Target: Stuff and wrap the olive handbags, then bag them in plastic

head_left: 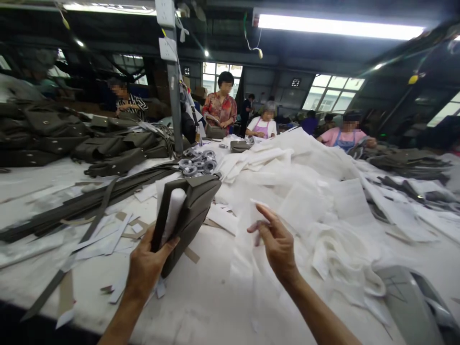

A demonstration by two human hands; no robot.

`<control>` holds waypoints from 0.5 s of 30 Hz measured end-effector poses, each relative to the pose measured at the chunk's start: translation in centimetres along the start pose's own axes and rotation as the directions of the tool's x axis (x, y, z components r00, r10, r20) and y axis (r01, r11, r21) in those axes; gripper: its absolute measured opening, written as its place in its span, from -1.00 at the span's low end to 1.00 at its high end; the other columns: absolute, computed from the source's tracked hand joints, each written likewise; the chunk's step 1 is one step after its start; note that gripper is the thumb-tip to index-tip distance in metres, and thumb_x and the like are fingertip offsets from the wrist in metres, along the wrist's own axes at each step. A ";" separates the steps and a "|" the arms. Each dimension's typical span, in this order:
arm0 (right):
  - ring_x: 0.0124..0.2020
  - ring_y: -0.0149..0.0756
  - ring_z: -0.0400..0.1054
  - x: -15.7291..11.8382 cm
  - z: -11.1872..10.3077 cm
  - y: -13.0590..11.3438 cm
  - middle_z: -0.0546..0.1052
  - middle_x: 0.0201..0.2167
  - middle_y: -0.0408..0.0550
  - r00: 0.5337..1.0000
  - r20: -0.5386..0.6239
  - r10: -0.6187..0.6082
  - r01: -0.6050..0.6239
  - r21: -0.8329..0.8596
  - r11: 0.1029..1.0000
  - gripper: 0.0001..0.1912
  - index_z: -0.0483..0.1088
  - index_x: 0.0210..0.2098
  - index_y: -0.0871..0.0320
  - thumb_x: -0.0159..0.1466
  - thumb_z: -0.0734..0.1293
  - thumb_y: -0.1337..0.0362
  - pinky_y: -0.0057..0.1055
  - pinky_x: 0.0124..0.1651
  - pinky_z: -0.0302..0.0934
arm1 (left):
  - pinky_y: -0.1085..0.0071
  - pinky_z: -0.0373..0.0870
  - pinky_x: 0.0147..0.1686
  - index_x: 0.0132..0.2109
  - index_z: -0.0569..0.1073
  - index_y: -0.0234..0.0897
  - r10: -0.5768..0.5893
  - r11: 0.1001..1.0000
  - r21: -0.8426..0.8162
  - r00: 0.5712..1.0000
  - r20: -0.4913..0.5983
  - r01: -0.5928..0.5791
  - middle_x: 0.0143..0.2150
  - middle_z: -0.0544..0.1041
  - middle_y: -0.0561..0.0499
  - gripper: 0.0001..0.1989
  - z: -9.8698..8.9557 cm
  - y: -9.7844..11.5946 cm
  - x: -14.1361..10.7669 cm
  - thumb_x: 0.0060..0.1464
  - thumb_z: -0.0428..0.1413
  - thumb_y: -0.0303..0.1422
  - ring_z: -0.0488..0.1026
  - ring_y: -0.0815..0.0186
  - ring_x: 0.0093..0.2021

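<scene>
My left hand (pixel 149 263) grips a dark grey-brown bag (pixel 196 206) by its lower edge, thumb on the near side. The bag is tilted, and a roll of white padding (pixel 174 213) shows in its opening. To the right, my right hand (pixel 276 239) pinches a thin translucent plastic sheet (pixel 244 268) that hangs down towards the table. Some of its fingers show faintly through the sheet, while the index finger points up and left. Whether the sheet is a single layer or a plastic bag, I cannot tell.
A large heap of white sheets (pixel 305 177) covers the right side. Dark straps (pixel 108 201), paper scraps (pixel 117 235) and grey rolls (pixel 199 162) lie left and behind. More bags (pixel 39 129) are piled at far left. A grey object (pixel 409 306) stands front right. Several co-workers sit or stand beyond.
</scene>
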State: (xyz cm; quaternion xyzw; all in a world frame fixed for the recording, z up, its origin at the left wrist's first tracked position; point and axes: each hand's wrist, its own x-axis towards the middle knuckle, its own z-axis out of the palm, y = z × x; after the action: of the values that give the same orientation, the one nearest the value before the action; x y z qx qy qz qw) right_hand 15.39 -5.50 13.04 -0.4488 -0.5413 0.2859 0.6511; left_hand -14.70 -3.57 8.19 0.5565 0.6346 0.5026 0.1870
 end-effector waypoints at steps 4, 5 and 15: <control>-0.35 -0.28 0.48 -0.2 -1.8 7.1 0.30 0.25 0.18 0.927 0.204 0.314 -0.200 -0.438 0.876 -0.22 0.09 0.35 0.09 0.18 0.36 0.23 -0.39 -0.50 0.41 | 0.37 0.52 -0.22 0.02 0.46 -0.17 0.039 0.999 0.021 0.999 -0.019 -0.039 -0.22 0.62 0.07 -0.44 0.4 0.3 -1.0 -0.07 0.22 0.03 0.57 0.18 -0.25; -0.34 -0.25 0.49 -0.4 -2.7 8.2 0.28 0.26 0.20 0.907 0.199 0.372 -0.226 -0.515 0.827 -0.20 0.05 0.37 0.11 0.18 0.35 0.22 -0.33 -0.43 0.45 | 0.38 0.53 -0.25 0.02 0.47 -0.17 0.064 0.997 0.038 0.998 -0.016 -0.063 -0.25 0.62 0.08 -0.45 0.6 0.5 -1.3 -0.06 0.22 0.03 0.57 0.19 -0.29; 0.39 0.05 -0.03 -10.2 -10.2 9.5 0.08 0.40 0.02 0.797 0.591 0.123 0.498 -0.758 0.421 -0.21 -0.16 0.43 0.01 0.34 0.27 0.07 0.11 0.37 -0.07 | 0.33 0.46 0.01 0.17 0.38 -0.25 0.619 0.769 0.192 0.785 0.014 -0.610 -0.01 0.58 -0.08 -0.61 3.8 0.6 -3.7 0.21 0.11 -0.34 0.56 0.19 -0.07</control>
State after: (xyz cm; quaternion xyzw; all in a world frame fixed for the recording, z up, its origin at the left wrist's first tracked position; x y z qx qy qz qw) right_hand 23.67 -12.95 -0.11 -0.5471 -0.8231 -0.0028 0.1522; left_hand -10.23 -5.29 5.86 0.7356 0.4664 0.4881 -0.0563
